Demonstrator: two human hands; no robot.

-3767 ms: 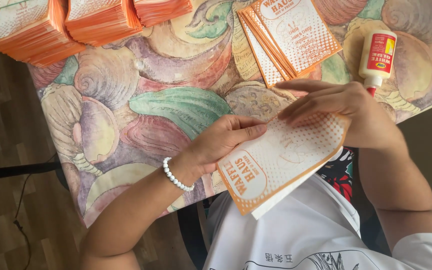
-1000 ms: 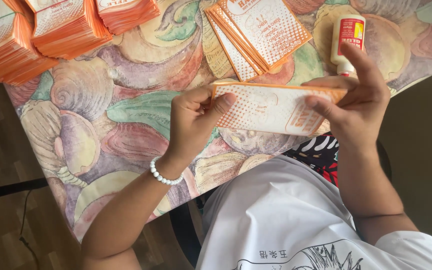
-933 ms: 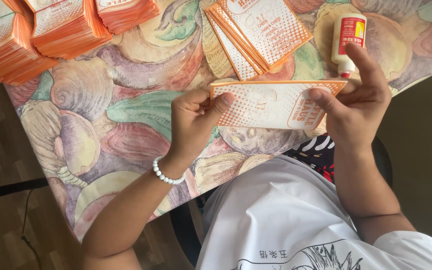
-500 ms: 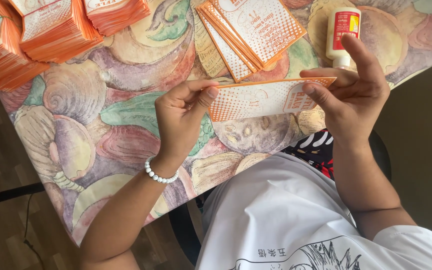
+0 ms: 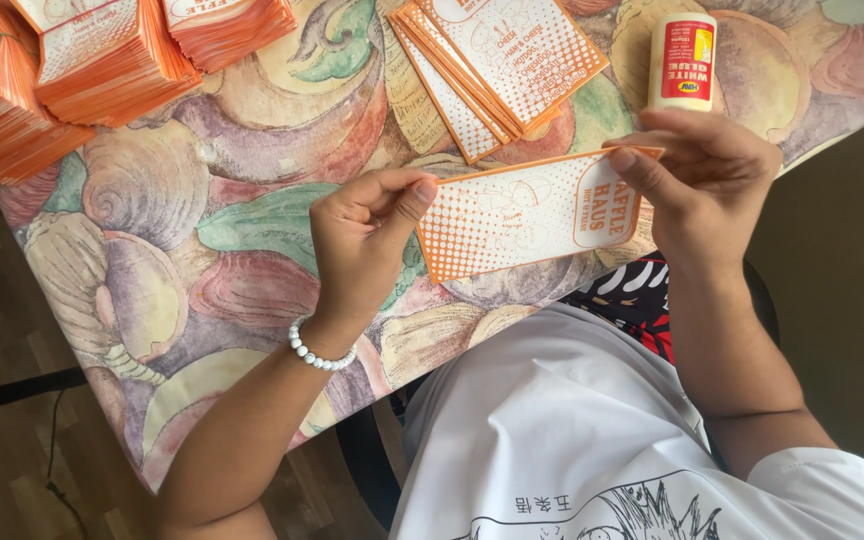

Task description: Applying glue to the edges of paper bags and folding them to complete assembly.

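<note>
Nearest to me, my left hand (image 5: 367, 235) and my right hand (image 5: 702, 175) hold one orange-and-white paper bag (image 5: 532, 212) between them, lifted just above the near edge of the table (image 5: 242, 240). My left hand is curled, thumb and forefinger pinched onto the bag's left end; a white bead bracelet (image 5: 320, 352) sits on that wrist. My right hand is half closed, its thumb pressed on the printed face near the right end and the fingers folded behind the top edge. The bag lies long side across, flat and slightly tilted, its orange border toward me.

Just beyond my right hand, a white glue bottle (image 5: 681, 62) with a red label stands upright near the far right of the table. Left of it, a fanned pile of flat bags (image 5: 497, 65) lies near the far edge. Farthest away, at the far left corner, thick stacks of orange bags (image 5: 82, 65) sit side by side on the cloth of painted shells.
</note>
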